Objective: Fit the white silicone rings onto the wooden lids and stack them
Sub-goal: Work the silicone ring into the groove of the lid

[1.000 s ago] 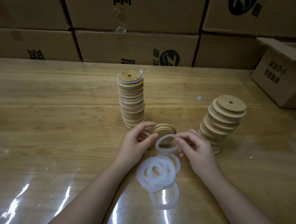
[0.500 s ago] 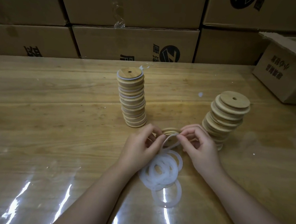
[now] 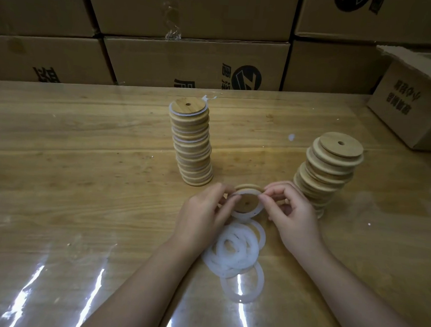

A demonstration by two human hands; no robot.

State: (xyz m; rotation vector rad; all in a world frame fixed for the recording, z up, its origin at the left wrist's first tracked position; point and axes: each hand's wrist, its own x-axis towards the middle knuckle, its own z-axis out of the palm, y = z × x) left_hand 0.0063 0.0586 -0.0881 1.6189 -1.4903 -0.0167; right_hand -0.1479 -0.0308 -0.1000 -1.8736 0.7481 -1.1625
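White silicone ring (image 3: pixel 257 210) over round wooden lid (image 3: pixel 247 200)

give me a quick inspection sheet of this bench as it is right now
surface: wooden table under glossy clear film, glare streaks near the front
job's things: tall stack of ringed lids at centre; leaning stack of bare lids at right; held lid with a white ring on it, between the hands; pile of loose rings nearer the person
clutter: small white scrap between the stacks; torn white bit behind the ringed stack
grips: left hand holds the held lid; right hand pinches the white ring
cables: nothing seen
surroundings: stacked cardboard boxes behind the table; open box at far right
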